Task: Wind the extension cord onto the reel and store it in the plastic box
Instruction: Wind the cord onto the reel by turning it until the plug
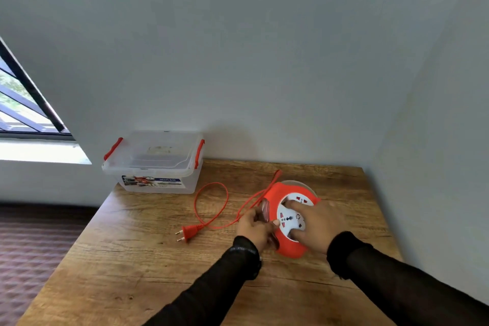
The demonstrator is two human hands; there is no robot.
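An orange cord reel [288,247] with a white socket face lies on the wooden table [148,267]. My right hand [318,225] rests on the socket face, its fingers curled into the face's recesses. At the reel's left edge my left hand [251,226] grips the reel's handle. The orange cord [211,204] runs out from the reel in a loose loop to the left and ends in a two-pin plug [186,233] lying on the table. A clear plastic box [156,164] with red latches and its lid on stands at the table's back left corner.
The table stands in a corner with walls behind and to the right. A window [21,103] is at the far left. Patterned brown floor [34,251] lies left of the table's left edge.
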